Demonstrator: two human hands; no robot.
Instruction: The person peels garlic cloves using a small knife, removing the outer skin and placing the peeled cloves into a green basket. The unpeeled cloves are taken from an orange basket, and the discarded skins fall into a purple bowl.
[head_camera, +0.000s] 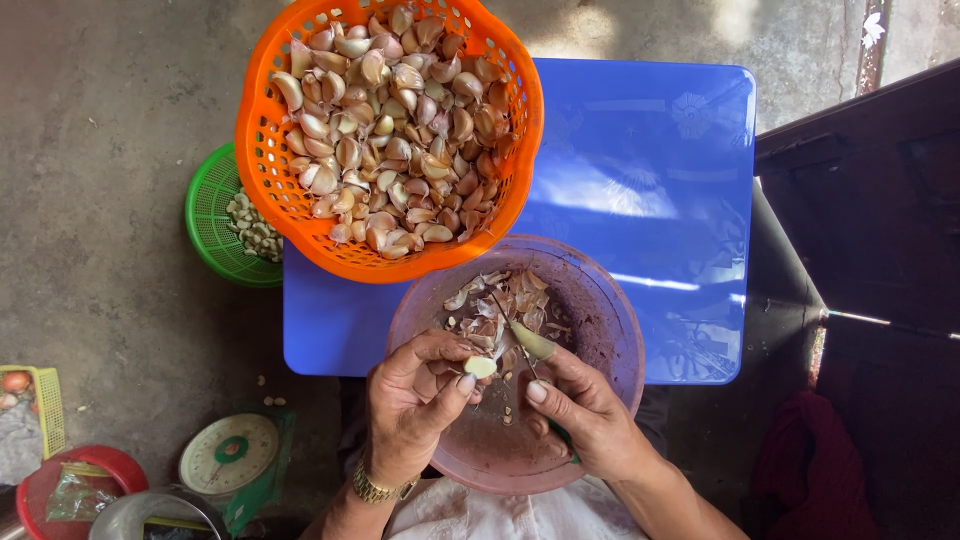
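My left hand (412, 395) pinches a peeled garlic clove (481, 366) between thumb and fingers, over a pink plastic bowl (600, 310) holding garlic skins (490, 300). My right hand (585, 410) grips a small knife (520, 335) whose blade points up-left, with a piece of skin on it. Just beyond the bowl, an orange basket (262, 150) full of unpeeled garlic cloves (400, 130) rests on a blue plastic table (650, 170). The knife handle is mostly hidden in my fist.
A green basket (205, 215) with several peeled cloves sits on the concrete floor left of the table. A green-rimmed kitchen scale (230, 455), a red container (60, 480) and a metal pot (150, 515) stand at lower left. Dark furniture fills the right side.
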